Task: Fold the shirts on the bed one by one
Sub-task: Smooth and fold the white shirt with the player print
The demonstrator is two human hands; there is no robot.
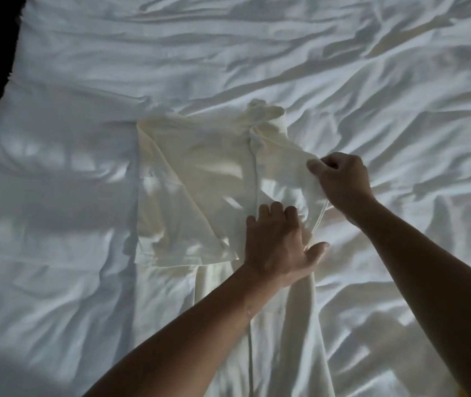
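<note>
A cream-white shirt (199, 179) lies lengthwise on the bed, collar end away from me, its left sleeve folded in over the body. My left hand (280, 245) presses flat on the shirt's right side, fingers spread and straight. My right hand (340, 181) pinches the shirt's right sleeve edge between thumb and curled fingers and holds it lifted slightly off the bed. The shirt's lower part runs toward me under my left forearm.
A wrinkled white bed sheet (85, 110) covers the whole bed around the shirt. The bed's left edge (5, 81) borders a dark area at the upper left. No other shirts are visible.
</note>
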